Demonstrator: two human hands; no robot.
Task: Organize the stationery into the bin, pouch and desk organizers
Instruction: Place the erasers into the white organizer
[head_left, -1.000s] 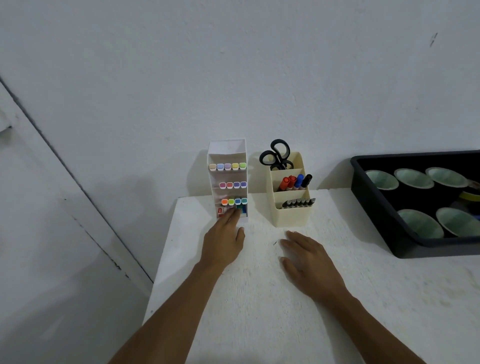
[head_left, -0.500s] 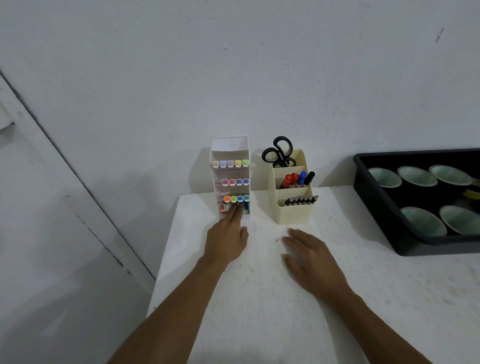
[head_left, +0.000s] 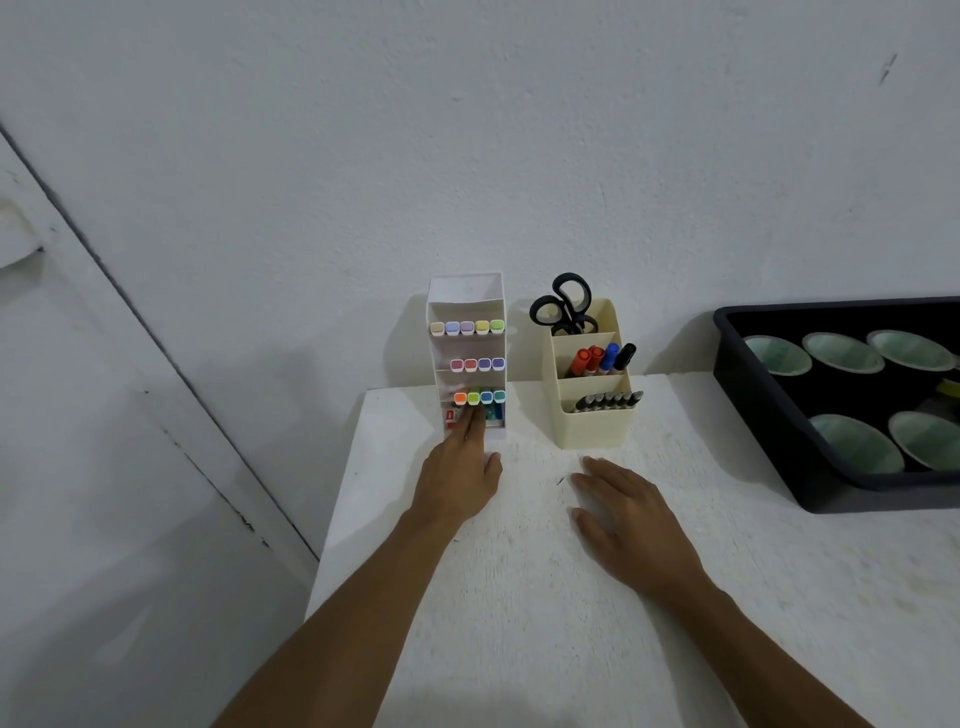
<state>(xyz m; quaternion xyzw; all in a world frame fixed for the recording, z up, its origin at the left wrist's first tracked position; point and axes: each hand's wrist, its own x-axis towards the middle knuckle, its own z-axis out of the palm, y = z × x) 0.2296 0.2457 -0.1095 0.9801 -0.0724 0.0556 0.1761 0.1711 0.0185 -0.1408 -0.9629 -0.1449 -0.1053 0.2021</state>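
Left hand (head_left: 460, 483) flat, fingers straight, tips touching lowest tier of white organizer (head_left: 467, 288) at far desk (head_left: 519, 623) edge, below highlighter rows (head_left: 467, 327). Right hand (head_left: 631, 525) spread palm-down on desk, holding nothing, near cream organizer (head_left: 592, 428) with scissors (head_left: 563, 304), markers (head_left: 602, 358), pens (head_left: 608, 401). Black bin (head_left: 763, 431) right, cups (head_left: 841, 353) inside.

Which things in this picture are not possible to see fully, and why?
- Head view: lowest shelf of the white organizer, partly covered by the left hand.
- Head view: black bin, cut off by the right edge.
- Head view: blades of the scissors, sunk inside the cream organizer.
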